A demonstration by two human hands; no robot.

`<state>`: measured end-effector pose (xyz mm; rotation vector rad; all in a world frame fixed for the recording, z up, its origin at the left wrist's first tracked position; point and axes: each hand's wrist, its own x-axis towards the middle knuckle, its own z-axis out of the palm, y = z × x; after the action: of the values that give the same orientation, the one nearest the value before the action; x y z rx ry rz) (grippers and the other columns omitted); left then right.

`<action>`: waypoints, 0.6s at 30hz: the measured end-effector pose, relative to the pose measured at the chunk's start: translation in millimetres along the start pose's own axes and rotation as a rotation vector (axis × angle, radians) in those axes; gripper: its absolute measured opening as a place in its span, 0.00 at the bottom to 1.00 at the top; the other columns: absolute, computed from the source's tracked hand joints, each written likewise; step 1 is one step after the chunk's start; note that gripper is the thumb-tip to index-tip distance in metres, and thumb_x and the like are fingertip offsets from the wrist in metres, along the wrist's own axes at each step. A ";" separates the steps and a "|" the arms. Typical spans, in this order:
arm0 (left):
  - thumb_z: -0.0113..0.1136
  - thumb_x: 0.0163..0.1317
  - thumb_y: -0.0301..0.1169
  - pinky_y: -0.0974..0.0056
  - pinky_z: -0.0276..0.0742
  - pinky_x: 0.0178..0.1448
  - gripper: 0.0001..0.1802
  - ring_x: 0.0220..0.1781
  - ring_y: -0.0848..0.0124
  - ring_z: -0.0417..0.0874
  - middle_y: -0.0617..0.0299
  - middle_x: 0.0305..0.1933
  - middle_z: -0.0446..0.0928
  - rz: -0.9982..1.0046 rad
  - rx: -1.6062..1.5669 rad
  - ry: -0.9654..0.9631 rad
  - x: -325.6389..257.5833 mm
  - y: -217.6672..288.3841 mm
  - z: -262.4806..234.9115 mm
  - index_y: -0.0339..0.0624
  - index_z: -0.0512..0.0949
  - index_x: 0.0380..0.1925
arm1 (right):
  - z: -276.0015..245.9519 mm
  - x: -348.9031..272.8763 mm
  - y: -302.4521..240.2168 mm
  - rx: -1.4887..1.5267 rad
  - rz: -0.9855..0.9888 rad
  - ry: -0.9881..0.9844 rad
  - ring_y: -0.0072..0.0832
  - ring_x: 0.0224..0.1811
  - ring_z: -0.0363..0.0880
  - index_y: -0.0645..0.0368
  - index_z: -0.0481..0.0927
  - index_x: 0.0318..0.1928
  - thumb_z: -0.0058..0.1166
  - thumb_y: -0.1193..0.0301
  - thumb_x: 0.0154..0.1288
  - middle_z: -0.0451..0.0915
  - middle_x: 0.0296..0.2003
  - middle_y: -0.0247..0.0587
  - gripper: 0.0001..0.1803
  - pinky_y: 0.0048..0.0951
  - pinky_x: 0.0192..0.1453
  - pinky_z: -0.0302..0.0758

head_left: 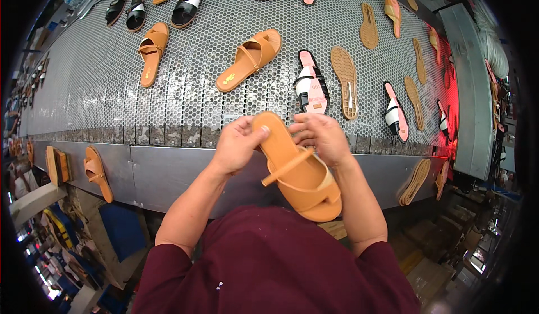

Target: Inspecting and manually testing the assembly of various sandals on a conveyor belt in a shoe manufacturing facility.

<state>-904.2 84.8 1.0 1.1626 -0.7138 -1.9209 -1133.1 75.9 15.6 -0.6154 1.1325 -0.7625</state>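
Foremost was the worker's maroon shirt (269,263). The left hand (236,147) pinched the heel of a tan sandal (283,154) between thumb and fingers, above the near edge (185,173) of the mesh conveyor (191,107). The right hand (324,138) was half curled beside it; whether it touched, I could not tell. In my judgement, the step was an inspection, with the strap's (289,167) left end sticking out; the next move would call for a steady heel. I saw no label there. Farther in, another sandal (252,61) carried a yellow mark (228,79), and a black-and-white sandal (306,85) showed print on its pink insole (318,97).
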 end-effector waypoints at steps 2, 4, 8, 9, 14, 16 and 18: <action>0.58 0.69 0.26 0.65 0.84 0.44 0.13 0.40 0.73 0.86 0.56 0.44 0.83 0.032 -0.086 0.090 0.6 -1.6 -9.9 0.32 0.76 0.51 | -33.1 -11.4 10.1 0.140 0.025 -0.021 0.27 0.35 0.85 0.64 0.76 0.54 0.42 0.59 0.79 0.85 0.42 0.45 0.21 0.27 0.41 0.82; 0.57 0.70 0.28 0.64 0.84 0.44 0.12 0.40 0.72 0.86 0.56 0.43 0.83 0.083 -0.148 0.140 0.8 0.5 -16.2 0.34 0.74 0.50 | -66.2 -32.6 33.2 0.289 -0.010 -0.068 0.33 0.43 0.85 0.69 0.74 0.57 0.40 0.60 0.79 0.84 0.46 0.50 0.23 0.33 0.46 0.83; 0.56 0.70 0.28 0.66 0.83 0.45 0.11 0.40 0.72 0.86 0.57 0.44 0.83 0.163 -0.181 0.220 -3.9 -1.6 -27.3 0.37 0.73 0.50 | -70.0 -66.9 52.7 0.388 -0.124 -0.047 0.39 0.51 0.83 0.73 0.68 0.63 0.48 0.57 0.74 0.80 0.53 0.54 0.31 0.39 0.51 0.84; 0.56 0.70 0.28 0.65 0.83 0.45 0.12 0.41 0.72 0.86 0.57 0.44 0.83 0.181 -0.193 0.230 -5.2 -3.4 -26.0 0.37 0.72 0.50 | -69.3 -72.3 51.9 0.392 -0.117 -0.087 0.39 0.51 0.83 0.74 0.67 0.64 0.50 0.56 0.72 0.80 0.53 0.54 0.33 0.40 0.51 0.84; 0.56 0.71 0.28 0.64 0.83 0.46 0.13 0.44 0.71 0.85 0.57 0.46 0.82 0.228 -0.202 0.266 -12.9 -4.7 -24.3 0.37 0.70 0.52 | -59.7 -78.8 35.0 0.363 -0.092 -0.142 0.38 0.50 0.84 0.73 0.67 0.64 0.59 0.58 0.65 0.81 0.52 0.51 0.36 0.43 0.47 0.85; 0.56 0.71 0.28 0.63 0.84 0.47 0.13 0.45 0.70 0.85 0.56 0.47 0.82 0.234 -0.168 0.259 -17.3 -6.9 -24.8 0.37 0.70 0.52 | -61.1 -75.9 33.3 0.340 -0.093 -0.143 0.36 0.50 0.84 0.72 0.68 0.63 0.58 0.62 0.67 0.81 0.51 0.50 0.32 0.42 0.48 0.85; 0.55 0.71 0.28 0.62 0.84 0.48 0.12 0.46 0.68 0.86 0.55 0.49 0.81 0.227 -0.154 0.246 -21.4 -7.1 -24.4 0.38 0.70 0.52 | -59.4 -72.9 30.0 0.308 -0.083 -0.123 0.34 0.50 0.84 0.70 0.70 0.61 0.56 0.67 0.69 0.82 0.51 0.49 0.26 0.40 0.49 0.84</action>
<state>-878.2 104.7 -4.8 1.1440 -0.5301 -1.5819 -1199.5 148.8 14.9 -0.4449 0.8586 -0.9361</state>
